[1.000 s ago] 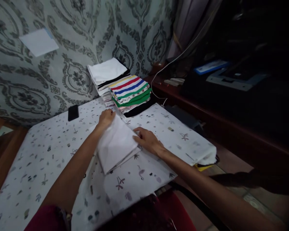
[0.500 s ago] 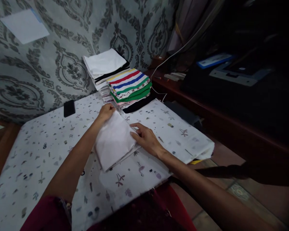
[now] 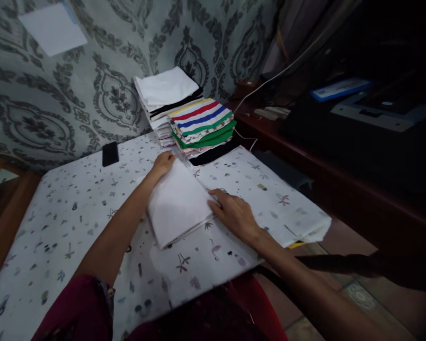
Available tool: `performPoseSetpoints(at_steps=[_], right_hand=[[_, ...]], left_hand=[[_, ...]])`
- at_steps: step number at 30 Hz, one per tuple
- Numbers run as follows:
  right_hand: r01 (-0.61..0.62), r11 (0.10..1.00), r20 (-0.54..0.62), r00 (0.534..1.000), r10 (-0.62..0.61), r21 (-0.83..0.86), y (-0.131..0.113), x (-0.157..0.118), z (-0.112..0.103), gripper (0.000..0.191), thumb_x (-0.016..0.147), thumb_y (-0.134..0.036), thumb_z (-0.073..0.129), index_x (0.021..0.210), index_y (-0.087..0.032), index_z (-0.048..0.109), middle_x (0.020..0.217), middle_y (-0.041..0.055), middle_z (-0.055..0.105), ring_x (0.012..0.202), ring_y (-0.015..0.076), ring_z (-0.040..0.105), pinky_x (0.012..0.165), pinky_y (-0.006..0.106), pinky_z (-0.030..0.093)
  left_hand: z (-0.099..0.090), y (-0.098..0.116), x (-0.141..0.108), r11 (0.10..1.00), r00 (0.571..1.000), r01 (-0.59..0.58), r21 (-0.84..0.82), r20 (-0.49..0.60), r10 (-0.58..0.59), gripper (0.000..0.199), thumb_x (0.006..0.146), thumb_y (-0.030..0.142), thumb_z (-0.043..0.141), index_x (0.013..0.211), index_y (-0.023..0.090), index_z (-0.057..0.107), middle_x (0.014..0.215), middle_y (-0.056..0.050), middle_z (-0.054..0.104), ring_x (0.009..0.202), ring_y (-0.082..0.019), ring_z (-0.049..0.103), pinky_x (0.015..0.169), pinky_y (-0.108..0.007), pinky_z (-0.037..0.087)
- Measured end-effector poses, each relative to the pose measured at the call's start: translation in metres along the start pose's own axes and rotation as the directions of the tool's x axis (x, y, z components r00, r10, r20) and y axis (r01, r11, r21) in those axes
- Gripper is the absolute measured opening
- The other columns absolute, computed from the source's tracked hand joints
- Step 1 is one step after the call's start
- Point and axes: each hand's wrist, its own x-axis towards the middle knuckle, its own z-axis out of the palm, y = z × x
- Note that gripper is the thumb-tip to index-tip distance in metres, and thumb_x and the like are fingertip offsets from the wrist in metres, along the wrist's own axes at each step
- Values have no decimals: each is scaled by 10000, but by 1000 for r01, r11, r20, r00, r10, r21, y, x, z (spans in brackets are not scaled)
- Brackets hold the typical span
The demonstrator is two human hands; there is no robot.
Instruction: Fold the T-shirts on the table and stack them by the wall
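A folded white cloth (image 3: 181, 201) lies on the table in front of me, its layers showing along the near edge. My left hand (image 3: 164, 163) is closed on its far left corner, fingers pinched together. At the right edge of the cloth is my right hand (image 3: 236, 214), thumb and index finger closed on that edge, the other fingers curled under and partly hidden. Just beyond the cloth stands a pile of folded fabrics (image 3: 202, 124) with a striped piece on top and green and black ones below. Behind it rises a taller pile topped with white fabric (image 3: 167, 87).
A black phone (image 3: 110, 154) lies near the wall on the patterned tablecloth (image 3: 88, 203). A white cable (image 3: 261, 78) runs down behind the piles. To the right is a dark wooden piece of furniture (image 3: 341, 189); a red seat (image 3: 257, 303) shows below the table edge.
The view has shifted, so everything sits a little further right. My right hand has slid outward along the cloth's right edge, thumb and index closer together. My left hand keeps its corner.
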Motion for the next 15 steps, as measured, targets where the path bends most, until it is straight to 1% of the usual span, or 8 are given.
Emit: performPoseSetpoints(at_steps=[2, 4, 6, 8, 10, 12, 15], right_hand=[[64, 995, -84, 994, -71, -77, -12, 8, -4, 349, 975, -306, 437, 1233, -168, 629, 1060, 137, 700, 996, 301, 644, 780, 400, 506], [194, 975, -146, 967, -209, -110, -31, 19, -4, 327, 975, -291, 462, 1200, -154, 656, 1160, 159, 672, 1109, 307, 609, 892, 424, 505], [351, 930, -122, 924, -363, -113, -53, 31, 3, 335, 981, -293, 478, 1223, -145, 655, 1282, 169, 634, 1219, 303, 565, 1019, 447, 460], [467, 878, -46, 880, -473, -104, -75, 39, 17, 402, 990, -354, 493, 1307, -140, 614, 1447, 179, 535, 1357, 308, 471, 1117, 478, 384], [524, 845, 40, 852, -523, -105, -92, 42, 35, 538, 986, -469, 497, 1418, -150, 528, 1565, 184, 401, 1470, 327, 325, 1177, 529, 293], [541, 833, 104, 841, -531, -120, -100, 42, 53, 652, 978, -575, 458, 1498, -182, 436, 1617, 176, 311, 1516, 339, 214, 1198, 572, 221], [536, 828, 147, 843, -517, -164, -102, 39, 69, 713, 978, -646, 368, 1551, -222, 343, 1645, 157, 245, 1533, 337, 144, 1205, 588, 185]], left_hand=[[-19, -11, -2, 998, 998, -29, -60, 49, 32, 213, 910, 303, 477, 821, 182, 628, 870, -52, 685, 842, -192, 615, 793, -296, 463], [-41, -27, -10, 993, 995, -33, -111, 89, 43, 236, 914, 289, 448, 797, 177, 619, 813, -39, 668, 757, -161, 597, 741, -272, 461], [-61, -44, -22, 989, 991, -15, -145, 126, 34, 236, 898, 273, 453, 751, 173, 607, 736, -29, 640, 674, -142, 570, 691, -261, 450], [-74, -58, -38, 987, 988, -14, -159, 150, 38, 236, 877, 289, 484, 701, 174, 592, 671, -12, 604, 626, -135, 537, 651, -258, 427], [-78, -68, -54, 988, 988, -50, -147, 136, 70, 254, 856, 332, 519, 655, 183, 562, 622, 13, 551, 604, -132, 492, 612, -257, 384], [-75, -75, -66, 990, 991, -94, -109, 87, 104, 293, 845, 374, 530, 614, 194, 512, 576, 36, 478, 586, -129, 439, 579, -259, 334], [-63, -79, -74, 993, 994, -111, -48, -1, 111, 353, 869, 392, 494, 574, 203, 450, 540, 39, 422, 580, -134, 412, 574, -272, 303]])
